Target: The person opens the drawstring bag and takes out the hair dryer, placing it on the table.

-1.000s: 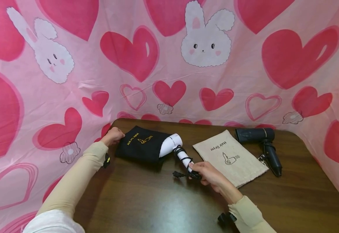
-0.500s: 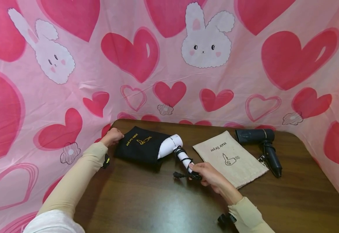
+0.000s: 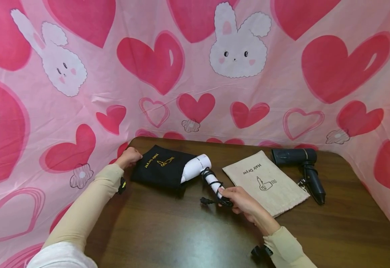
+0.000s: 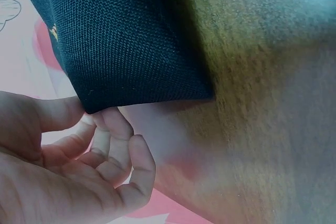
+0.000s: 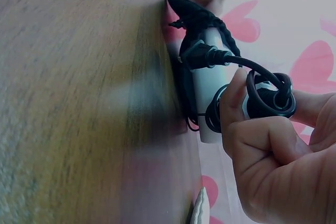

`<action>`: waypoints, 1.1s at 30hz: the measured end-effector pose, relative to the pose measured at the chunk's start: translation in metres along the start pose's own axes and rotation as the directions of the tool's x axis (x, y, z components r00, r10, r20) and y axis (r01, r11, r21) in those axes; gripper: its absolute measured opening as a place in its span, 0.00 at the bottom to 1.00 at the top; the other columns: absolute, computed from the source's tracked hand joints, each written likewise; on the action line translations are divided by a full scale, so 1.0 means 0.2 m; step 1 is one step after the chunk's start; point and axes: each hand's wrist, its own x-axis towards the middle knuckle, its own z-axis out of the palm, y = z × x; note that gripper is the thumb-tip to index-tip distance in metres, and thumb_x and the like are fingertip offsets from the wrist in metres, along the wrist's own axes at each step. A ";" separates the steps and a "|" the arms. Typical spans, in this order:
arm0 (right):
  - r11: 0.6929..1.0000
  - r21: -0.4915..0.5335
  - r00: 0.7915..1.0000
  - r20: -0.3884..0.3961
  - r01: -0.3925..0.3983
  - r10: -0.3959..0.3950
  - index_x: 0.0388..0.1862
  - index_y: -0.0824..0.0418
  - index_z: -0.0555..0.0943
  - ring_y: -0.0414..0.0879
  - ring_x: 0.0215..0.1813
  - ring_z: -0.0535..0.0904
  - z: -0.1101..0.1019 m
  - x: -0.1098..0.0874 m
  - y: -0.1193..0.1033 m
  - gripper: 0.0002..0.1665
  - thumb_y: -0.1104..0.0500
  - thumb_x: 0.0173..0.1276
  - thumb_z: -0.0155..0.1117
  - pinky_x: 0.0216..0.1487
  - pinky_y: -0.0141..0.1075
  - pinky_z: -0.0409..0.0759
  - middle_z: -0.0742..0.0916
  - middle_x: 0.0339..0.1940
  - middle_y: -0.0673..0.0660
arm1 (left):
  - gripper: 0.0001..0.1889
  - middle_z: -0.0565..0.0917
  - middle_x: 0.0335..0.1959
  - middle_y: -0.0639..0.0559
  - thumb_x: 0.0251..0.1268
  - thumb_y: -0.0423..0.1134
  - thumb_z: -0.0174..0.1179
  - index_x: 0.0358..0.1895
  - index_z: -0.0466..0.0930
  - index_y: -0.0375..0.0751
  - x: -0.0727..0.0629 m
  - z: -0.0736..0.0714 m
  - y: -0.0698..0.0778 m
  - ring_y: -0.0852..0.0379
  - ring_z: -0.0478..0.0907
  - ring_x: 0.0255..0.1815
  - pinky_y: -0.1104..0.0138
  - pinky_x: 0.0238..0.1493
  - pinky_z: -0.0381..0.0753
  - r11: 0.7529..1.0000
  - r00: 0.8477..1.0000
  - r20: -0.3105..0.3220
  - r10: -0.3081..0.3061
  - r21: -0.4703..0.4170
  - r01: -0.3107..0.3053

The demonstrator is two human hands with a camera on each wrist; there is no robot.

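Observation:
A white hair dryer (image 3: 195,167) lies partly inside a black cloth pouch (image 3: 161,167) marked "Hair Dryer" in yellow. Its nozzle end is hidden in the pouch, while the rear of the barrel and the handle stick out to the right. My right hand (image 3: 240,201) grips the end of that handle, around which a black cord (image 5: 262,90) is wound. The plug (image 3: 206,201) hangs loose beside it. At the pouch's closed left end, my left hand (image 3: 129,157) pinches a corner between thumb and fingers, clearly seen in the left wrist view.
A beige cloth pouch (image 3: 263,182), also printed "Hair Dryer", lies flat right of my right hand. Beyond it a black hair dryer (image 3: 295,158) rests on the wooden table (image 3: 168,230). Pink heart-patterned fabric (image 3: 195,74) hangs behind and along both sides.
The black pouch has slid slightly left, baring a little more of the white dryer's barrel. Both hands keep their holds and stay almost in place.

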 end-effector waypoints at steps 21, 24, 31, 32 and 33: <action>0.999 -0.031 1.000 -0.013 -0.017 0.017 0.55 0.72 0.83 0.43 0.26 0.66 -0.02 0.01 -0.01 0.29 0.45 0.84 0.56 0.25 0.33 0.60 0.89 0.33 0.55 | 0.13 0.75 0.23 0.47 0.73 0.37 0.58 0.28 0.80 0.35 0.02 0.00 -0.01 0.52 0.73 0.24 0.63 0.24 0.74 1.000 1.000 -0.016 0.021 -0.006 -0.021; 0.999 -0.030 1.000 -0.005 -0.017 0.017 0.55 0.73 0.83 0.44 0.26 0.66 -0.02 0.01 -0.01 0.29 0.45 0.84 0.55 0.25 0.33 0.60 0.89 0.34 0.56 | 0.14 0.74 0.22 0.49 0.73 0.37 0.58 0.26 0.79 0.37 0.02 0.01 -0.01 0.52 0.72 0.23 0.64 0.24 0.73 1.000 0.999 -0.029 0.023 -0.008 -0.024; 0.999 -0.024 0.999 -0.008 -0.034 0.034 0.55 0.72 0.83 0.44 0.26 0.64 -0.03 0.02 -0.01 0.29 0.45 0.84 0.55 0.26 0.33 0.60 0.89 0.33 0.56 | 0.13 0.73 0.22 0.49 0.74 0.36 0.57 0.28 0.79 0.36 0.02 0.01 -0.01 0.53 0.71 0.22 0.64 0.24 0.73 1.000 0.999 -0.043 0.023 -0.005 -0.023; 0.999 -0.024 0.999 -0.012 -0.037 0.037 0.55 0.72 0.83 0.44 0.26 0.64 -0.03 0.02 -0.01 0.29 0.45 0.84 0.55 0.26 0.33 0.60 0.89 0.33 0.55 | 0.13 0.73 0.22 0.48 0.74 0.36 0.58 0.28 0.79 0.35 0.02 0.01 -0.01 0.53 0.72 0.23 0.64 0.24 0.73 1.000 0.999 -0.046 0.020 -0.005 -0.020; 0.999 -0.023 0.999 -0.017 -0.039 0.039 0.54 0.72 0.83 0.44 0.25 0.64 -0.03 0.03 0.00 0.29 0.44 0.84 0.55 0.26 0.33 0.60 0.89 0.33 0.55 | 0.13 0.73 0.23 0.48 0.74 0.36 0.57 0.28 0.79 0.35 0.02 0.01 -0.01 0.52 0.72 0.23 0.64 0.24 0.74 1.000 0.999 -0.045 0.021 -0.005 -0.021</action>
